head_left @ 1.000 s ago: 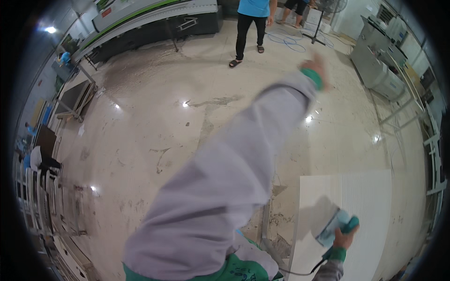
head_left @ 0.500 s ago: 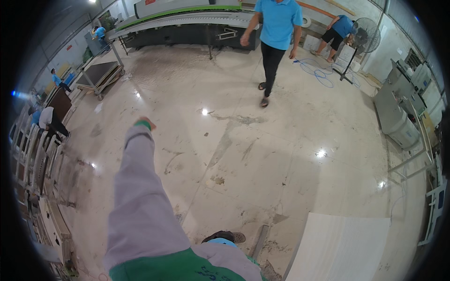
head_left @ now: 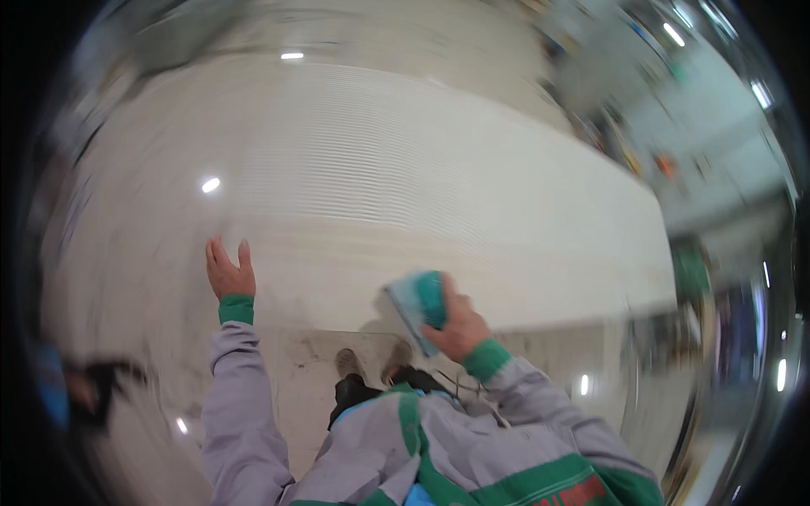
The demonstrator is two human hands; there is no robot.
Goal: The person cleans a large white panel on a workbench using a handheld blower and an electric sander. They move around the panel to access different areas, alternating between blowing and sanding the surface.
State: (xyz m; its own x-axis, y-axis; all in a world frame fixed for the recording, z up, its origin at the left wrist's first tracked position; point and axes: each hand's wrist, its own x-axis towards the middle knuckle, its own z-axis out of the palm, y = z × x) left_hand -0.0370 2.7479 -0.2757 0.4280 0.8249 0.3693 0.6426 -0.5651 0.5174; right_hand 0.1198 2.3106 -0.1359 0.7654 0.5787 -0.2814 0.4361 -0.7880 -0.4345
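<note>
A long white ribbed surface, like a row of pale strips lying side by side, stretches across in front of me. My right hand grips a teal and pale blue block that resembles a sanding block, held over the near edge of that surface. Whether the block touches it, I cannot tell. Over to the left, my left hand has its fingers spread and holds nothing, near the left end of the white surface.
A person's blurred arm and blue clothing show at the far left. My shoes stand on the pale floor just below the near edge. Blurred workshop clutter lies to the right, and a grey machine-like shape at the far left.
My view has swung round from the open floor to the white ribbed surface. My right hand has come into sight with the block; my left hand has drawn closer, now spread.
</note>
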